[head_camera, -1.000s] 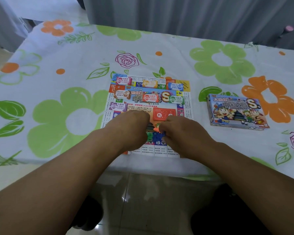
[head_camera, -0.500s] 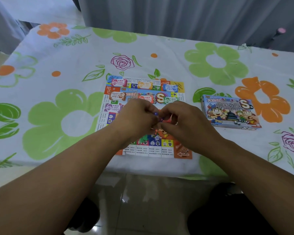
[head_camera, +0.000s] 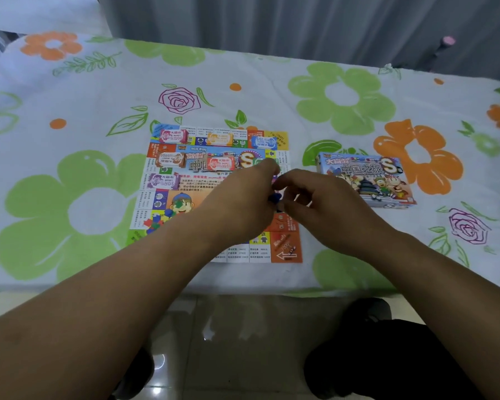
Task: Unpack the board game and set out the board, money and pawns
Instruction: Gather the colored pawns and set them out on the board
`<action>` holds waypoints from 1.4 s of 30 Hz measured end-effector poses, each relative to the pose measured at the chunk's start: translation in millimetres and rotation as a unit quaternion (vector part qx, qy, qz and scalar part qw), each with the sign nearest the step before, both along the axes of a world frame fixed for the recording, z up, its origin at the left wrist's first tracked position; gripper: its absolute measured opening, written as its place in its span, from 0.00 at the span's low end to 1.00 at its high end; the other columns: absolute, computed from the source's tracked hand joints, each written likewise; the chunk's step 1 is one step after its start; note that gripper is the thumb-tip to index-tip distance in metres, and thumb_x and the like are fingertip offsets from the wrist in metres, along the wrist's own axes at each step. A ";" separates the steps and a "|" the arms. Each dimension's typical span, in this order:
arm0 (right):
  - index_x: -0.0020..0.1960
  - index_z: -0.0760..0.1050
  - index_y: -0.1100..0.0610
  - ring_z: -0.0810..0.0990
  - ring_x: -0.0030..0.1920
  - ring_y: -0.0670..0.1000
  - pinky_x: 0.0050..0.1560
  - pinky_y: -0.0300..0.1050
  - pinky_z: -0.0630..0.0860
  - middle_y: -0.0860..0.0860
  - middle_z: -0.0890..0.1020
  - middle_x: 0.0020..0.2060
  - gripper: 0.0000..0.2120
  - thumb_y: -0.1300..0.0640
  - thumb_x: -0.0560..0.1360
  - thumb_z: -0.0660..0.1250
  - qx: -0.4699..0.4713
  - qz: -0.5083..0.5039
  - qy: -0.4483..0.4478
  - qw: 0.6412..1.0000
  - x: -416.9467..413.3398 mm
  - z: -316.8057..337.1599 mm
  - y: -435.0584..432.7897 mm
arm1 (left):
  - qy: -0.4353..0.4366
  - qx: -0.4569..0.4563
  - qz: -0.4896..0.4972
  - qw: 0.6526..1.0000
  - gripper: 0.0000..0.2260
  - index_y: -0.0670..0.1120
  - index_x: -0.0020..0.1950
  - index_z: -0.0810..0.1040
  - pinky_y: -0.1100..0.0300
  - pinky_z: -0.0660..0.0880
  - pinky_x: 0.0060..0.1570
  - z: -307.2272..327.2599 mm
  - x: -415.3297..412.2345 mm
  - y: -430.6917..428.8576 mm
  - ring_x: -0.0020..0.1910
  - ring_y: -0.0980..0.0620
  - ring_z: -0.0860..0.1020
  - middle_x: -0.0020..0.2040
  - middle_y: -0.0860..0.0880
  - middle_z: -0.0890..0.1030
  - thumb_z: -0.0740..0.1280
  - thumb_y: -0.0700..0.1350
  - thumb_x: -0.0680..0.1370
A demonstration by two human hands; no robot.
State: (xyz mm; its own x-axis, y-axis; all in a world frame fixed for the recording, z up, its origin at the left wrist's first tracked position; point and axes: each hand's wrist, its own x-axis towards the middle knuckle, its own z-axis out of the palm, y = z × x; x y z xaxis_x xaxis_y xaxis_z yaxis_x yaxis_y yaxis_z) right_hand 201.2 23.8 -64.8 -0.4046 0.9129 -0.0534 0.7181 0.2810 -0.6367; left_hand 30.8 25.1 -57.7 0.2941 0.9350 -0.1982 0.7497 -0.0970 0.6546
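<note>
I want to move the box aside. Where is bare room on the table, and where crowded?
Free: cloth left of the board, the strip between board and curtain, cloth right of the box. Crowded: money stacks on the board's far half, small pieces at its near-left, left hand and right hand over its right side.

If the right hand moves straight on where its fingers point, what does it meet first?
The right hand would likely meet the blue piece first, then the left hand; depth is unclear.

Bare tablecloth (head_camera: 78, 180) left of board (head_camera: 191, 194); box (head_camera: 367, 177) stands right
</note>
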 end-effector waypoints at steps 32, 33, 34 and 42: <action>0.52 0.76 0.50 0.79 0.48 0.49 0.48 0.48 0.79 0.46 0.82 0.51 0.07 0.49 0.76 0.70 -0.077 0.014 -0.239 0.968 18.4 -28.4 -8.9 | 0.098 -0.031 0.027 0.994 0.12 0.48 0.62 0.76 0.52 0.79 0.49 -2.6 -26.2 7.9 0.48 0.50 0.80 0.54 0.50 0.81 0.68 0.46 0.79; 0.52 0.76 0.50 0.79 0.48 0.49 0.48 0.47 0.78 0.46 0.81 0.51 0.08 0.49 0.76 0.70 -0.070 0.017 -0.242 0.968 17.9 -27.7 -9.3 | 0.104 -0.031 0.030 0.994 0.12 0.48 0.62 0.76 0.52 0.79 0.49 -3.0 -28.1 8.5 0.49 0.49 0.80 0.55 0.50 0.81 0.68 0.45 0.79; 0.52 0.76 0.50 0.78 0.47 0.49 0.46 0.46 0.77 0.47 0.80 0.50 0.08 0.49 0.76 0.70 -0.062 0.018 -0.247 0.967 17.2 -26.7 -9.5 | 0.109 -0.030 0.035 0.993 0.12 0.48 0.61 0.76 0.51 0.79 0.50 -3.2 -30.4 9.2 0.49 0.48 0.80 0.55 0.49 0.81 0.67 0.43 0.78; 0.53 0.75 0.50 0.78 0.47 0.50 0.46 0.48 0.78 0.47 0.77 0.49 0.07 0.51 0.77 0.65 -0.011 0.030 -0.191 0.981 -16.3 -11.7 -1.6 | 0.165 -0.074 0.043 0.983 0.12 0.48 0.58 0.77 0.49 0.80 0.52 -7.6 -48.6 6.5 0.50 0.47 0.80 0.53 0.48 0.81 0.68 0.38 0.76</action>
